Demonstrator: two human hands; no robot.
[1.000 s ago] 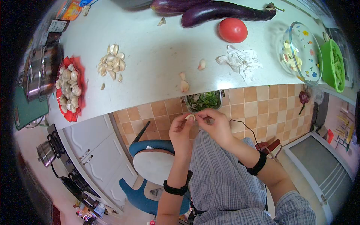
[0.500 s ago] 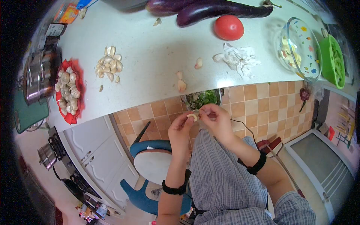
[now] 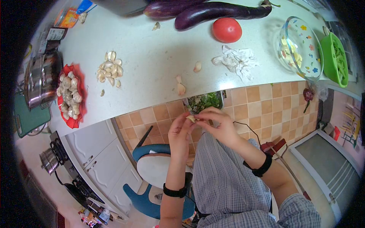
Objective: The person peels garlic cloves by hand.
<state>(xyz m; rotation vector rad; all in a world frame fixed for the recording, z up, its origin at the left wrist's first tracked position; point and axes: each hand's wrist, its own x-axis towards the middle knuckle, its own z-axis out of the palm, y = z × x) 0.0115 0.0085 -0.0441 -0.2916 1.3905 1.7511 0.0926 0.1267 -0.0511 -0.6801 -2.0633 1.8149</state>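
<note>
My left hand (image 3: 180, 132) pinches a pale garlic clove (image 3: 191, 119) between thumb and fingers, just off the counter's front edge. Against the same clove, the fingertips of my right hand (image 3: 218, 123) are pressed together. Below both hands is a bin (image 3: 207, 102) with green leaves and scraps. Two loose cloves lie on the counter near its edge: one clove (image 3: 197, 67) and another with loose skin (image 3: 180, 86). Farther left sit a pile of garlic cloves (image 3: 110, 68) and a red dish (image 3: 72, 122) full of garlic bulbs.
On the counter (image 3: 152, 49) are eggplants (image 3: 224, 11), a tomato (image 3: 227, 30), a crumpled white tissue (image 3: 237, 61), a flowered glass bowl (image 3: 310, 49) and a green basket (image 3: 330, 60). A metal pot (image 3: 42, 78) stands left. A chair (image 3: 154, 167) is below.
My right hand's fingers have closed in over the clove, and my left hand has shifted slightly left. The counter's items appear slightly shifted with the view.
</note>
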